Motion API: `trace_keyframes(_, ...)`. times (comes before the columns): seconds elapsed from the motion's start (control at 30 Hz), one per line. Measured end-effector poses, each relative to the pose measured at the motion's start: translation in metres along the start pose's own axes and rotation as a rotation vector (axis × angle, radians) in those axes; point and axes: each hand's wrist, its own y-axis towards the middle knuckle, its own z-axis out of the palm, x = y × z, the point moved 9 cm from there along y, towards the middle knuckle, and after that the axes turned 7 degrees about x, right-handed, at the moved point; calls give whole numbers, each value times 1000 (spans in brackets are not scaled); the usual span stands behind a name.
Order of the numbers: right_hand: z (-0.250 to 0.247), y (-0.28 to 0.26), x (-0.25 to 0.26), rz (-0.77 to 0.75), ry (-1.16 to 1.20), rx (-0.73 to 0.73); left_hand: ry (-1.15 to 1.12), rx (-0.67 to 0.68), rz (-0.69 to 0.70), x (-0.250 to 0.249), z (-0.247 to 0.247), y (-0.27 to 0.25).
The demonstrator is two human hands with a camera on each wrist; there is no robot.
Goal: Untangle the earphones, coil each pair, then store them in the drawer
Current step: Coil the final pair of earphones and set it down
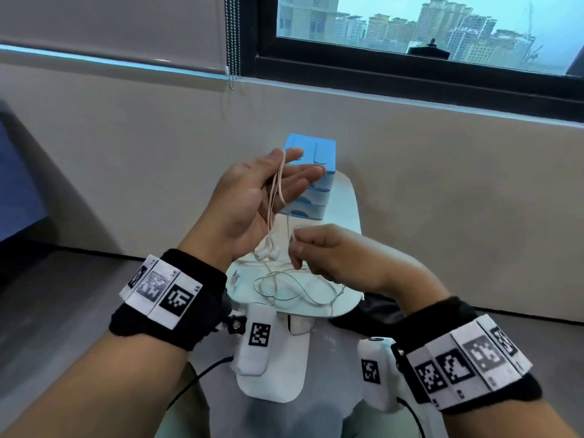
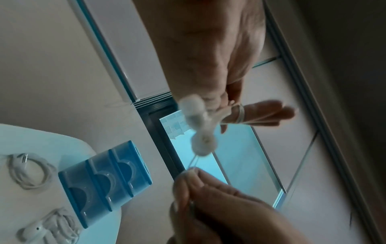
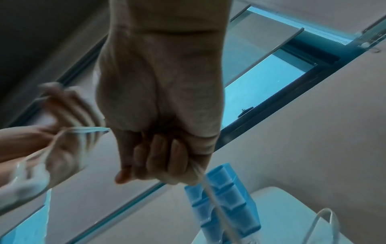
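Earphones are being coiled: cord loops are wound round the straight, spread fingers of the raised left hand, buds dangling below. The right hand pinches the trailing cord. One coiled pair lies on the white table, another bundle seems unfinished. The blue drawers are shut. Table edges are close; little spare room is judged.
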Motion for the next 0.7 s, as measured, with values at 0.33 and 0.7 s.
trace_keyframes(0.33, -81, -35, 55, -149, -105, -311, 674, 121, -47, 23, -6, -9)
trace_keyframes(0.7, -18, -15, 11, -99, -43, -247, 243, 152, 53, 0, 12, -9)
